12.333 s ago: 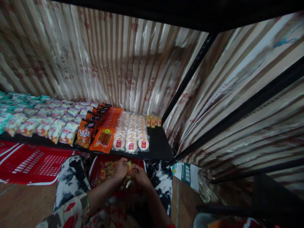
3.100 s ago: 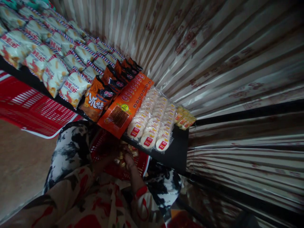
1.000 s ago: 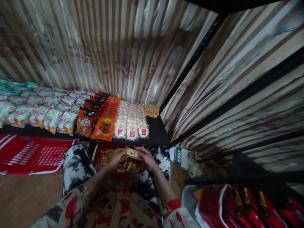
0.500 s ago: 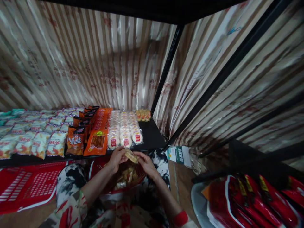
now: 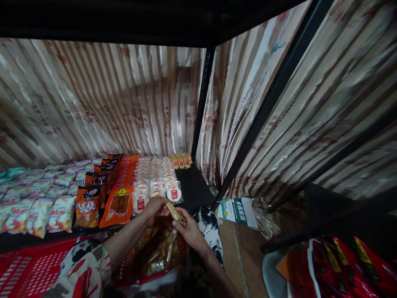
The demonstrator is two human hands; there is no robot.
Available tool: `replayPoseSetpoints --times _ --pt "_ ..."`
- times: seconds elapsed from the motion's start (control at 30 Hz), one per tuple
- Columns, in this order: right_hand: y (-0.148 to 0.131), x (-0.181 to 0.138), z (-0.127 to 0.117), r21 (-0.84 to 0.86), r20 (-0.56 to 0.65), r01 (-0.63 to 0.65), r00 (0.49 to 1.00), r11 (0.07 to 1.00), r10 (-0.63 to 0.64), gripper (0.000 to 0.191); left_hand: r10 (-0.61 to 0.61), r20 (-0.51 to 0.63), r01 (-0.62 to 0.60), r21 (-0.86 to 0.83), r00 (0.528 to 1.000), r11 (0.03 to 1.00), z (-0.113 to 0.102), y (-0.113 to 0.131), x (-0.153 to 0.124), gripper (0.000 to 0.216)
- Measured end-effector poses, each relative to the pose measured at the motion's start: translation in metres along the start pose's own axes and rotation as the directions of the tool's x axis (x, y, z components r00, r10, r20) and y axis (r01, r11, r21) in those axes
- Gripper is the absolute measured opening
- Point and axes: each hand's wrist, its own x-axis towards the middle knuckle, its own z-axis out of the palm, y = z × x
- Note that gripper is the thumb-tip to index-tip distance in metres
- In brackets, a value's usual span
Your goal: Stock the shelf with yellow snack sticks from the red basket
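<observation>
Head view, looking down into the lowest bay of a black shelf (image 5: 196,187) backed by striped, shiny curtain fabric (image 5: 102,111).

Left grip (image 5: 154,207): bare hand, fingers closed on the far end of a small yellow snack pack (image 5: 173,210).
Right grip (image 5: 189,229): bare hand, thumb and fingers closed on the near end of the same pack.
The pack is tilted and held between both grips, just near of the shelf's front edge. It sits in front of the round white cakes and above a red basket (image 5: 141,278).

The basket sits at the person's knees, partly under the shelf. It holds a loose heap of similar yellow packs (image 5: 161,253).

Shelf contents, right to left:
- a short row of small yellow packs (image 5: 181,160) at the far right corner, with bare shelf near of them
- clear sleeves of round white cakes (image 5: 155,180) with red labels, in rows running far to near
- flat orange packs (image 5: 119,198)
- dark orange bags (image 5: 87,205)
- white puffed-snack bags (image 5: 37,211), running out of frame on the left

Floor:
- a green-and-white carton (image 5: 237,209) lies right of the shelf post (image 5: 201,103)
- red packets (image 5: 335,265) are stacked at the near right
- a second red basket (image 5: 25,269) lies at the near left, under the shelf
</observation>
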Motion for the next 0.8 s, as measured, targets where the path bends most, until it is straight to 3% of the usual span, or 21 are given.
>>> replayPoseSetpoints --times 0.27,0.43,0.63,0.8 --pt "0.015 0.009 -0.014 0.04 -0.206 -0.039 0.977 0.998 0.046 0.049 -0.021 0.055 0.015 0.101 0.998 0.995 0.017 0.011 0.017 0.011" --pt "0.023 0.009 -0.019 0.145 -0.259 -0.078 0.959 0.986 0.114 0.056 -0.056 0.04 0.047 0.208 0.998 0.977 0.026 0.011 0.025 0.014" --pt "0.025 0.011 -0.026 0.265 -0.4 -0.138 0.885 0.954 0.239 0.062 -0.123 0.049 0.099 0.351 0.991 0.931 0.033 0.006 0.033 0.021" --pt "0.022 0.017 -0.035 0.307 -0.48 -0.119 0.837 0.944 0.262 0.057 -0.169 0.069 0.125 0.415 0.983 0.901 0.043 0.0 0.038 0.028"
